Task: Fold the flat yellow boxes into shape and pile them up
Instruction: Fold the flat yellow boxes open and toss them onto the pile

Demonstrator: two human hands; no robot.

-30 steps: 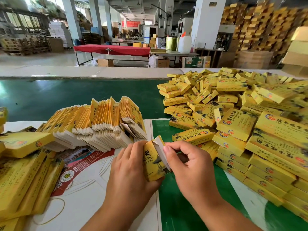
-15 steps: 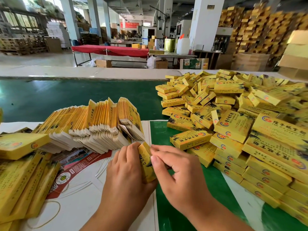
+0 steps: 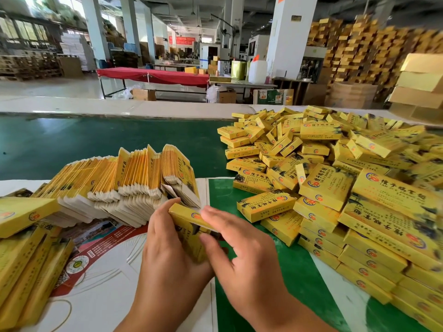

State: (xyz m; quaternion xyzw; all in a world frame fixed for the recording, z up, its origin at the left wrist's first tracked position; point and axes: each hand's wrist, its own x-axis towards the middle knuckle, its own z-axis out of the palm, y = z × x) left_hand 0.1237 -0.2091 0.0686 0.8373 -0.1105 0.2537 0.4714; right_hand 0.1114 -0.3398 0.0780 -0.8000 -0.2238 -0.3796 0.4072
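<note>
Yellow box (image 3: 189,232) | held: left grip (image 3: 167,248) wrapped, right grip (image 3: 242,255) pressing flap

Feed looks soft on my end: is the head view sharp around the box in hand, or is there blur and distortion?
Head view: the held box and both hands, left hand and right hand, are fairly sharp; folded boxes at the right edge smear with blur; wide-angle bending tilts the pillars; daylight is even, with no harsh glare.
</note>
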